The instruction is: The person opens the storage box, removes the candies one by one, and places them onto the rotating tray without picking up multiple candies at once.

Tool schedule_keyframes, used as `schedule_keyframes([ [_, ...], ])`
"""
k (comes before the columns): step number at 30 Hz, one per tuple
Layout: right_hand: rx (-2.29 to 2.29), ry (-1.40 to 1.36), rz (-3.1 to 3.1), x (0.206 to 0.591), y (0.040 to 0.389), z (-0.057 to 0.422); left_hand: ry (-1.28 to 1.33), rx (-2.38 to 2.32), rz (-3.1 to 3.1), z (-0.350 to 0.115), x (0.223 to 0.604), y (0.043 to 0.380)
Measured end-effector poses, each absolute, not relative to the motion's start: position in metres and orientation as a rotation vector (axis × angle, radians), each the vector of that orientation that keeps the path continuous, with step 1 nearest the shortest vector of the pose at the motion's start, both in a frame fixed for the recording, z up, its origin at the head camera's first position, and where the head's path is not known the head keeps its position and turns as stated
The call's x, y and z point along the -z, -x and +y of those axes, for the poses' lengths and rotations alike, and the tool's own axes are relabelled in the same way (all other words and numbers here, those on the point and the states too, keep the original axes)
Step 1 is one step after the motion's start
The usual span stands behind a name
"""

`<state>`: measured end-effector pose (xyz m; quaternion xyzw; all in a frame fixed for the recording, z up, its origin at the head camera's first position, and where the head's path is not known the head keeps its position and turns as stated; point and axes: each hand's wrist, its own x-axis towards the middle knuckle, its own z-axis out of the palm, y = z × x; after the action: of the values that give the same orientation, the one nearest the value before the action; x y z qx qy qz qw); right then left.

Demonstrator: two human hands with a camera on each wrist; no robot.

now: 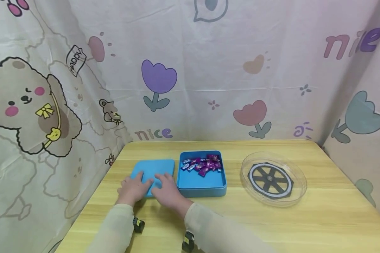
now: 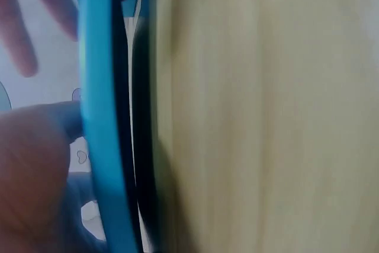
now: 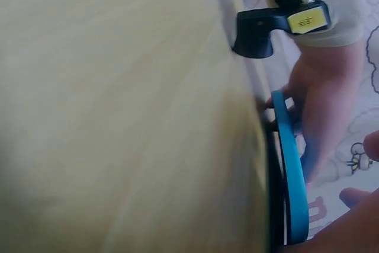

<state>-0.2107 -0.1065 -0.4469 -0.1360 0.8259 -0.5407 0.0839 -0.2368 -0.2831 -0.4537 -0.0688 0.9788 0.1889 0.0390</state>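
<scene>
A flat light-blue lid (image 1: 155, 168) is at the left of the table, its rim slightly raised off the wood in the wrist views. My left hand (image 1: 131, 189) grips its near left part, some fingertips curled under the edge in the right wrist view. At the near right side my right hand (image 1: 171, 195) holds the lid, fingers spread over the top and dark fingertips below the rim in the left wrist view. Just right of it stands an open blue box (image 1: 201, 192) with several purple-wrapped candies (image 1: 209, 165) in its back half.
Farther right sits a clear round dish (image 1: 299, 191) with a black, spoked, wheel-like shape (image 1: 270, 178) in it. Printed curtains (image 1: 209, 70) hang behind and beside the wooden table (image 1: 256, 225). A small black camera (image 1: 188, 241) is strapped at each wrist.
</scene>
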Motion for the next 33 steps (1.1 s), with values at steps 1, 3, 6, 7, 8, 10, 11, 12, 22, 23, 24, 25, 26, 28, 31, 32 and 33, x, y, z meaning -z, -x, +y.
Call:
schedule_keyframes([
  [1,1.601,0.401,2.468,0.449,0.211,-0.107,0.209,-0.566,3.004,-0.283,0.455,0.237],
  [3,1.578,0.385,2.473,0.451,0.211,-0.106,0.204,-0.546,3.009,-0.282,0.457,0.238],
  [6,1.543,0.369,2.473,0.453,0.211,-0.106,0.204,-0.515,3.011,-0.282,0.458,0.240],
  [7,1.535,0.366,2.475,0.453,0.210,-0.106,0.203,-0.507,3.013,-0.282,0.458,0.240],
  [8,1.524,0.362,2.476,0.453,0.210,-0.105,0.202,-0.504,3.012,-0.282,0.457,0.240],
  [10,1.502,0.365,2.482,0.453,0.210,-0.105,0.200,-0.496,3.011,-0.281,0.456,0.241],
  [11,1.493,0.366,2.482,0.454,0.210,-0.104,0.199,-0.492,3.009,-0.281,0.455,0.241],
  [12,1.487,0.369,2.482,0.454,0.210,-0.104,0.200,-0.490,3.006,-0.280,0.455,0.240],
  [22,1.497,0.441,2.438,0.451,0.203,-0.092,0.195,-0.448,2.994,-0.277,0.450,0.239],
  [23,1.502,0.453,2.427,0.448,0.202,-0.091,0.191,-0.439,2.993,-0.277,0.449,0.239],
  [24,1.503,0.469,2.418,0.447,0.201,-0.089,0.186,-0.431,2.992,-0.276,0.449,0.240],
  [25,1.500,0.490,2.411,0.444,0.200,-0.087,0.178,-0.417,2.997,-0.276,0.448,0.240],
  [26,1.507,0.516,2.401,0.441,0.200,-0.084,0.163,-0.393,3.007,-0.275,0.447,0.241],
  [28,1.509,0.556,2.386,0.435,0.199,-0.079,0.137,-0.367,3.031,-0.273,0.446,0.242],
  [31,1.530,0.638,2.370,0.426,0.200,-0.067,0.078,-0.323,3.084,-0.266,0.445,0.244],
  [32,1.550,0.668,2.356,0.424,0.202,-0.064,0.055,-0.320,3.101,-0.262,0.444,0.245],
  [33,1.564,0.685,2.351,0.422,0.204,-0.060,0.035,-0.324,3.114,-0.258,0.443,0.246],
])
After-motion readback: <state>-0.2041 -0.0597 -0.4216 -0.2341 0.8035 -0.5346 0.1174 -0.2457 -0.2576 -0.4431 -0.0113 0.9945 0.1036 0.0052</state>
